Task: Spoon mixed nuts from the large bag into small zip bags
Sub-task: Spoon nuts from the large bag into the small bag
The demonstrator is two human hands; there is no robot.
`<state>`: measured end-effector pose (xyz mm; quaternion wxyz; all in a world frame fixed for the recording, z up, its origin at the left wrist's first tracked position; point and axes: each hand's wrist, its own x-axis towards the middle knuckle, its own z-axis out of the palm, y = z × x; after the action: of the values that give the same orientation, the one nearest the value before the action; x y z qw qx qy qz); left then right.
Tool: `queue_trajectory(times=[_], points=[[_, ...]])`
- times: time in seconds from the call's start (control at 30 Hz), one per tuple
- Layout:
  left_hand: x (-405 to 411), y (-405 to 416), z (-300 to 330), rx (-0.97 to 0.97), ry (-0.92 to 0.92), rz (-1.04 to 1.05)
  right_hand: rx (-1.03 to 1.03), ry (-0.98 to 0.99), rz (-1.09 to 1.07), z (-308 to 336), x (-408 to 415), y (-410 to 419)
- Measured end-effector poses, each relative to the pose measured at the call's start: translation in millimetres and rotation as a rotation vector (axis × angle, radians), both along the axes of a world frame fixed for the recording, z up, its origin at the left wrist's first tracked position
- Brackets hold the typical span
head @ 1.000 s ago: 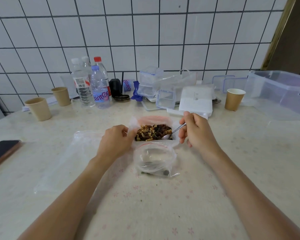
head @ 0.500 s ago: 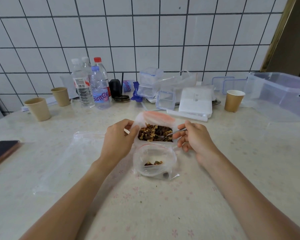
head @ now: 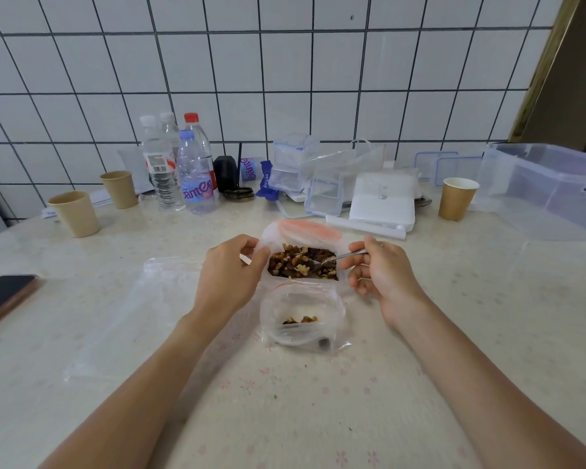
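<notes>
The left hand (head: 232, 275) pinches the edge of the large bag (head: 303, 245), probably to keep its mouth wide open. The right hand (head: 383, 272) grips a spoon (head: 335, 260) with its fingers curled round the handle, and the spoon's bowl sits down in the nuts (head: 301, 264). One small zip bag (head: 301, 316) stands open just in front of the large bag, likely so the nuts travel a short way. It has only a few nuts inside. I count three paper cups (head: 75, 213) and four bottles (head: 197, 177) by the wall, and one phone (head: 4, 297).
</notes>
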<state>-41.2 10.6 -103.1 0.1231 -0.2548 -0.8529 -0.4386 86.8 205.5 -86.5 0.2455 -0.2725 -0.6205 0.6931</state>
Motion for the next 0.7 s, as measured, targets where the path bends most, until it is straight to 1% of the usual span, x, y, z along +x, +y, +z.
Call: queue_trajectory(times=[0.17, 0.27, 0.33, 0.43, 0.57, 0.63, 0.7], points=[[-3.1, -3.5, 3.7, -0.037, 0.0, 0.041, -0.022, 0.052, -0.031, 5.6, 2.7, 3.7], [-1.6, -7.0, 10.3, -0.067, 0.058, 0.092, -0.03, 0.088, -0.03, 9.3, 4.9, 5.1], [2.1, -9.6, 17.9, -0.064, 0.087, 0.09, -0.033, 0.114, -0.026, 12.8, 6.2, 6.1], [9.5, -13.7, 30.9, -0.122, 0.028, -0.036, -0.04, 0.157, 0.001, 20.2, 9.6, 8.4], [19.4, -19.6, 42.5, -0.377, -0.136, -0.239, -0.019, 0.179, 0.079, 31.7, 18.0, 11.8], [22.3, -21.8, 43.8, -0.467, -0.207, -0.311, 0.012, 0.16, 0.13, 36.8, 22.4, 12.5], [23.1, -21.8, 42.7, -0.515, -0.22, -0.359, 0.077, 0.116, 0.173, 40.0, 25.7, 11.3]])
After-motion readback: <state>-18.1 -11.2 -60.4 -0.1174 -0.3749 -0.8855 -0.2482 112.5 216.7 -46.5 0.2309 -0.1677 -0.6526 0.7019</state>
